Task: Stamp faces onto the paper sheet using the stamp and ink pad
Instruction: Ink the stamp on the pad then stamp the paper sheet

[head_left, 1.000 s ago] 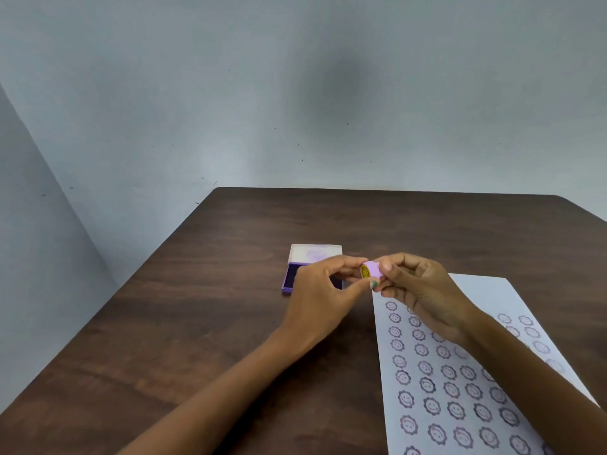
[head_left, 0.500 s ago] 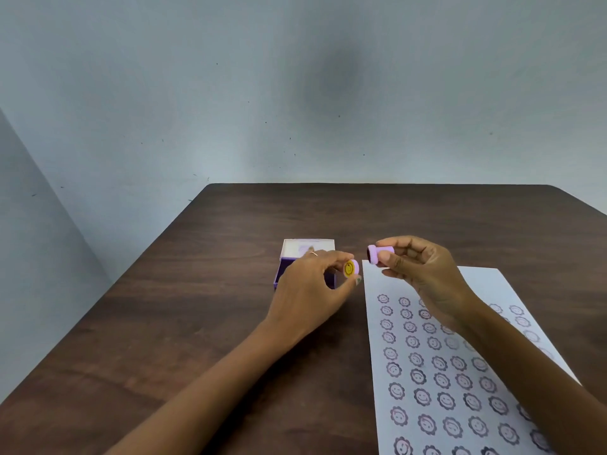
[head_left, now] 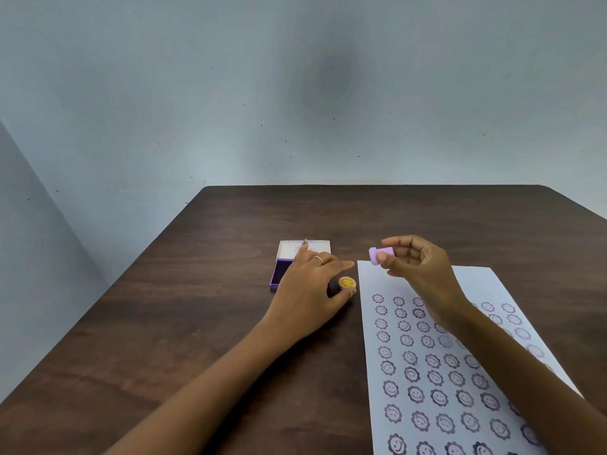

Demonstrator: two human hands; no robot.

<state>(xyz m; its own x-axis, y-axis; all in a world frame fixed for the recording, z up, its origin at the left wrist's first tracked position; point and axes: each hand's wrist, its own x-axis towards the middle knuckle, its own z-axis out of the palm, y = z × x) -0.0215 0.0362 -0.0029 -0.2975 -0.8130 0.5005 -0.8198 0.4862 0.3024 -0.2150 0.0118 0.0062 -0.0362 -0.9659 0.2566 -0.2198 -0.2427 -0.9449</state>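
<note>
1. Progress: paper sheet (head_left: 473,372) already filled with rows of stamped faces (head_left: 415,394) from its near edge almost to the far end; only a bare strip left at the far edge, plus some pale, weak prints toward the right side.
2. Stamp (head_left: 377,255), a lilac cylinder, pinched sideways between thumb and fingertips of the right hand (head_left: 415,267), lifted over the far left corner of the sheet, printing end turned left and not touching paper.
3. Cap (head_left: 347,283), round with a yellow smiley on top, held low at the table between thumb and curled fingers of the left hand (head_left: 308,290), just left of the sheet's left edge; index finger stretched out over it. Contact with the table not clear from this view.
4. Ink pad (head_left: 289,269), a small purple case with its pale lid tipped open on the far side, just beyond the left hand and partly hidden by it; dark pad mostly covered.
5. Likely step in hand: cap off, parked aside, inking next, then printing on the bare far strip.
6. Room: wooden table (head_left: 203,323) broad and bare to the left and far side, so plenty of space for travel between pad and sheet. Sheet running off the near edge of view, close to the right table edge; left hand between stamp and pad, worth moving clear first.
</note>
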